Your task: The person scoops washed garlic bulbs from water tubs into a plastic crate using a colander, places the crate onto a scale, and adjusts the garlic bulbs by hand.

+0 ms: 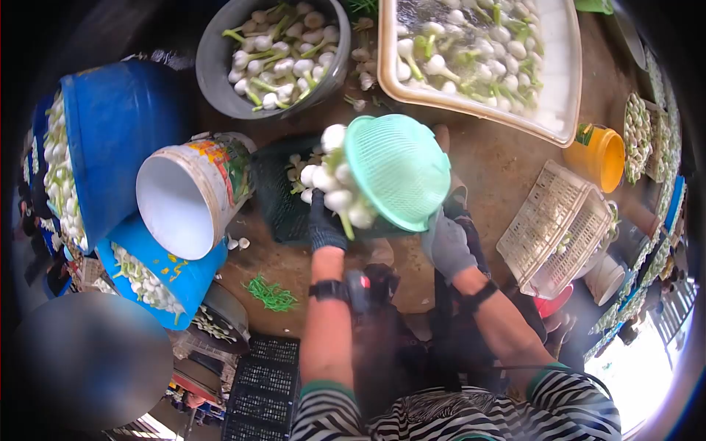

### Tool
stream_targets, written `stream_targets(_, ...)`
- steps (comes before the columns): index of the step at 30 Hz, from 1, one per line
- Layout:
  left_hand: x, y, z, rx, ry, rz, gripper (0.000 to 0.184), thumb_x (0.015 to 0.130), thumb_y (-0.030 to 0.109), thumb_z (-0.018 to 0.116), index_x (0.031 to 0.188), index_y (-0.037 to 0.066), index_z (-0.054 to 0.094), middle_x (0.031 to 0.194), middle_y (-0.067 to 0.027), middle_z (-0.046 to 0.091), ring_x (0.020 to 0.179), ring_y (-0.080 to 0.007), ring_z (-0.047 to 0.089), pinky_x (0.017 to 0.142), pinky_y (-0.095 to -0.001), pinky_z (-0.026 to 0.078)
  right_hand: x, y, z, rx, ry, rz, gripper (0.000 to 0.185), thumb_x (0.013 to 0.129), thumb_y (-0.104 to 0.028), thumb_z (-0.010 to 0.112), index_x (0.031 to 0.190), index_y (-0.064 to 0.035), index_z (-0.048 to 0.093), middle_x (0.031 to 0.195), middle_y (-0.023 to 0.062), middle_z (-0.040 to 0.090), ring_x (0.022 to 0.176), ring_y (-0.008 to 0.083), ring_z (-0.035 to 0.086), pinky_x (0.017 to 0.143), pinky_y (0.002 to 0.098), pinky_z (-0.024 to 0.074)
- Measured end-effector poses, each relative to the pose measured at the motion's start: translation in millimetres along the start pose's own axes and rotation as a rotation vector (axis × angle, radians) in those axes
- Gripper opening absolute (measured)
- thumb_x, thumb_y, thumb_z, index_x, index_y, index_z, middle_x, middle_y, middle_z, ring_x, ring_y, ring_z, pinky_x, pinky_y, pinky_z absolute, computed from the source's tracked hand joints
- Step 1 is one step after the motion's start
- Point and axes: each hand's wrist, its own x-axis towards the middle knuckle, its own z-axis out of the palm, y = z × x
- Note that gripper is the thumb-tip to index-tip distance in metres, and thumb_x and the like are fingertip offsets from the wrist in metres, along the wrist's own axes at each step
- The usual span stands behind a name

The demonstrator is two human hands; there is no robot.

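Observation:
A mint-green plastic colander (pixel 399 173) is tipped on its side, its underside toward me and its mouth facing left. White garlic bulbs (pixel 338 198) with green stems spill out of that mouth. My right hand (pixel 447 242), in a grey glove, grips the colander's lower right rim. In a dark glove, my left hand (pixel 327 223) is against the lower side of the spilling bulbs; its fingers are mostly hidden. Below the bulbs lies a dark green crate (pixel 276 195) with some garlic in it.
Ahead stand a grey tub (pixel 213 81) of garlic and a white tub (pixel 478 117) with garlic in water. A white bucket (pixel 187 198) and blue barrel (pixel 118 140) are left. To the right are a beige crate (pixel 540 213) and yellow bucket (pixel 607 158).

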Motion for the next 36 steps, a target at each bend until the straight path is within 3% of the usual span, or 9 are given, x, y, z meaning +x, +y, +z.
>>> stream_targets(7,55,21,-138,0.291,0.529,-0.262,0.053,0.081,0.055,0.055,0.116,0.015,0.056,0.110,-0.0061,0.058,0.099,-0.0264,0.053,0.079,-0.0473,0.044,-17,17,-53,-0.126,0.126,-0.388,0.021,0.083,-0.015,0.053,0.097,-0.0006,0.055,0.078,0.0215,0.063,0.069,0.0347,0.062,0.068,0.0437,0.0484)
stream_targets(10,-5,50,-67,0.294,0.432,-0.177,0.044,0.087,0.047,0.049,0.118,0.016,0.054,0.120,-0.0050,0.054,0.107,-0.0272,0.051,0.084,-0.0510,0.041,-8,54,-116,0.143,0.359,-0.471,0.016,0.080,-0.015,0.059,0.091,-0.0053,0.056,0.067,0.0070,0.054,0.054,0.0233,0.053,0.054,0.0355,0.0457)
stream_targets(13,0,64,-44,0.186,0.417,-0.131,0.044,0.090,0.044,0.046,0.123,0.016,0.049,0.132,-0.0042,0.046,0.118,-0.0280,0.045,0.088,-0.0545,0.039,23,38,-214,0.810,0.287,0.171,0.011,0.084,-0.018,0.059,0.084,-0.0087,0.053,0.063,-0.0004,0.051,0.049,0.0102,0.047,0.043,0.0262,0.0393)
stream_targets(18,-12,56,153,0.299,-0.110,-0.026,0.046,0.092,0.036,0.042,0.132,0.015,0.041,0.135,-0.0086,0.043,0.115,-0.0298,0.049,0.084,-0.0513,0.048,137,153,-324,0.687,0.051,0.555,0.010,0.084,-0.012,0.053,0.076,-0.0092,0.048,0.057,0.0013,0.049,0.040,0.0079,0.040,0.035,0.0230,0.0312)
stream_targets(21,24,12,260,0.448,-0.436,0.066,0.047,0.092,0.033,0.047,0.133,0.012,0.040,0.131,-0.0096,0.045,0.116,-0.0299,0.048,0.088,-0.0549,0.043,205,227,-328,-0.348,-0.275,-0.540,0.010,0.078,-0.008,0.055,0.070,-0.0092,0.049,0.056,0.0011,0.048,0.040,0.0106,0.040,0.035,0.0239,0.0304)
stream_targets(23,56,-23,334,0.501,-0.115,0.127,0.062,0.085,0.038,0.059,0.135,0.009,0.037,0.131,-0.0106,0.045,0.118,-0.0293,0.045,0.091,-0.0554,0.040,228,217,-307,0.546,-0.440,0.126,0.020,0.080,-0.013,0.057,0.062,-0.0061,0.052,0.056,0.0013,0.054,0.045,0.0095,0.049,0.037,0.0286,0.0371)
stream_targets(27,173,-50,356,0.802,0.271,0.243,0.087,0.073,0.039,0.073,0.140,0.005,0.029,0.140,-0.0132,0.036,0.121,-0.0257,0.042,0.097,-0.0354,0.037,295,243,-254,-0.159,-0.330,-0.547,0.015,0.072,-0.014,0.058,0.059,-0.0081,0.054,0.055,0.0027,0.054,0.046,0.0141,0.050,0.039,0.0328,0.0364)
stream_targets(32,261,-61,339,0.322,-0.041,-0.250,0.075,0.075,0.049,0.066,0.135,0.011,0.040,0.131,-0.0112,0.047,0.113,-0.0253,0.049,0.091,-0.0395,0.044,323,205,-250,0.628,-0.570,0.120,0.014,0.071,-0.010,0.055,0.057,-0.0060,0.055,0.050,0.0020,0.051,0.042,0.0105,0.046,0.038,0.0285,0.0349)
stream_targets(36,272,-91,380,1.008,-0.125,-0.150,0.068,0.072,0.060,0.063,0.125,0.019,0.049,0.113,-0.0088,0.056,0.103,-0.0247,0.053,0.083,-0.0480,0.045,333,194,-245,1.033,-0.711,0.054,0.015,0.076,-0.009,0.050,0.063,-0.0018,0.055,0.054,0.0016,0.051,0.042,0.0073,0.044,0.036,0.0231,0.0328)
